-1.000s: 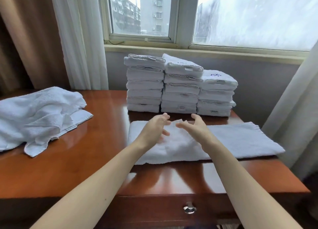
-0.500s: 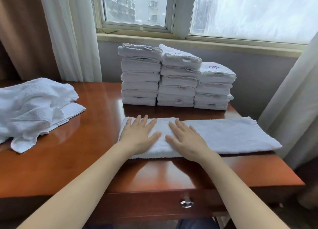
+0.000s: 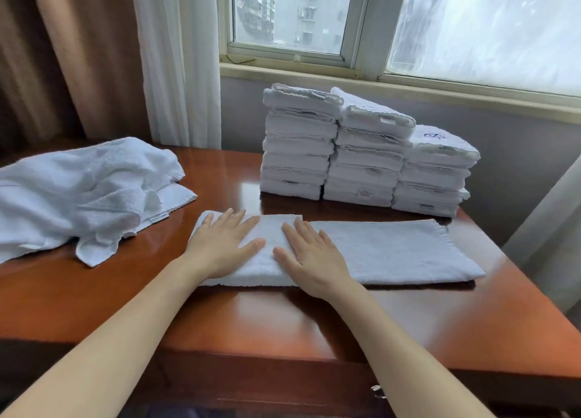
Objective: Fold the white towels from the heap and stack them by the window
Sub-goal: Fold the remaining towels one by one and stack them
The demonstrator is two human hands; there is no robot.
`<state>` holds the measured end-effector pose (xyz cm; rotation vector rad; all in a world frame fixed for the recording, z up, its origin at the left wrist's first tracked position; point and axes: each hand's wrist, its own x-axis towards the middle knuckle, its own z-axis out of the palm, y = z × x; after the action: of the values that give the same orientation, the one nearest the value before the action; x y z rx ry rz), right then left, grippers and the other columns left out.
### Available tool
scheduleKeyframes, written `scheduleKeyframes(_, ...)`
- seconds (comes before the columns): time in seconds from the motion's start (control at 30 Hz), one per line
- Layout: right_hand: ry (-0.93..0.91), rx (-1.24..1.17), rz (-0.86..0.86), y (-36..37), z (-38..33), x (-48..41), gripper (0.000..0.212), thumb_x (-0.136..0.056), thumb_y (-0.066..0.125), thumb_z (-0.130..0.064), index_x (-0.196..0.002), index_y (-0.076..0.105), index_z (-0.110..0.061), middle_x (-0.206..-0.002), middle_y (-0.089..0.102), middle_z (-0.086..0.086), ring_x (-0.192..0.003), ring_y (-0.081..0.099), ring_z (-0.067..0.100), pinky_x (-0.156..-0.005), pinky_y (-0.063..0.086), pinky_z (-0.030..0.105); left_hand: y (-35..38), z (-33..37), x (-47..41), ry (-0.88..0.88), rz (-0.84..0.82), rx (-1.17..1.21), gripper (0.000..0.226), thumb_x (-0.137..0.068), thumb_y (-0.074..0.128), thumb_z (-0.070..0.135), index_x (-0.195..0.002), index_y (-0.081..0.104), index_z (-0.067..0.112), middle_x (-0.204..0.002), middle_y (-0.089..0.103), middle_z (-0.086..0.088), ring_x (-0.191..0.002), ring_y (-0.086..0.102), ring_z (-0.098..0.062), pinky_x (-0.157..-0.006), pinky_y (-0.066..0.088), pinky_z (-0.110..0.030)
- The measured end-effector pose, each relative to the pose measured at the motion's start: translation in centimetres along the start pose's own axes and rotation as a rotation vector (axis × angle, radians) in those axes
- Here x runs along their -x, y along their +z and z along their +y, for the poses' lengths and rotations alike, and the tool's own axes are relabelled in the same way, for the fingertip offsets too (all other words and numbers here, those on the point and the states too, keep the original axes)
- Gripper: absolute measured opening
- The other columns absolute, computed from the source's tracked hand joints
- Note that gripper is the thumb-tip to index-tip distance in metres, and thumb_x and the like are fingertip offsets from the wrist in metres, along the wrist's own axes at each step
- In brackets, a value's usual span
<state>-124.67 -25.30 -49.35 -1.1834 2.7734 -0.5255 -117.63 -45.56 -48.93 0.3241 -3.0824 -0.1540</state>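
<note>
I count three stacks of folded white terry towels [image 3: 364, 156] at the window; the left one shows about six layers, the others I can't count cleanly. One long white towel strip [image 3: 393, 251]. One loose heap of white towels [image 3: 78, 191], number inside unclear. One glossy brown wooden table [image 3: 283, 323]. Two hands: left hand [image 3: 220, 244], right hand [image 3: 311, 255].

Glossy reddish-brown wooden table [image 3: 283, 323] with metal drawer pull [image 3: 377, 392] at front edge. Behind at left, brown drape [image 3: 63, 56] beside white sheer curtain [image 3: 176, 62]; pale curtain [image 3: 547, 229] at right. Grey apartment blocks [image 3: 301, 8] outside.
</note>
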Motion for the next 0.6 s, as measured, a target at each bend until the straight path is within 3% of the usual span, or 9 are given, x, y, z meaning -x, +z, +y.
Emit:
scheduleKeyframes(0.27, -0.009, -0.007, 0.003, 1.0, -1.7, -0.5, 0.066, -0.101, 0.019, -0.059, -0.158, 0.013, -0.026, -0.166, 0.000, -0.002, -0.151, -0.004, 0.008, -0.122, -0.004, 0.033, -0.3, -2.1, 1.1, -0.006, -0.009, -0.021, 0.066, -0.096, 0.015, 0.066, -0.156, 0.010, 0.040, -0.166, 0.004, 0.005, -0.152, -0.001, -0.015, -0.123, -0.001, -0.044)
scheduleKeyframes(0.5, 0.090, 0.097, 0.111, -1.3, 2.3, 2.1, 0.050, -0.104, 0.023, -0.045, -0.144, 0.040, -0.021, -0.151, 0.039, -0.001, -0.145, 0.024, 0.018, -0.117, 0.017, 0.035, -1.1, 2.1, 0.3, -0.064, -0.004, -0.006, 0.066, -0.099, 0.018, 0.061, -0.156, 0.021, 0.029, -0.165, 0.009, -0.002, -0.152, 0.000, -0.019, -0.122, -0.003, -0.049)
scheduleKeyframes(0.6, 0.183, 0.130, 0.095, -2.5, 5.0, 3.5, 0.051, -0.105, 0.024, -0.043, -0.150, 0.033, -0.021, -0.159, 0.028, -0.001, -0.149, 0.016, 0.016, -0.120, 0.013, 0.038, -0.9, 6.7, -0.7, 0.038, -0.013, 0.039, 0.063, -0.100, 0.019, 0.059, -0.155, 0.023, 0.030, -0.165, 0.010, -0.002, -0.152, 0.002, -0.019, -0.122, 0.000, -0.046)
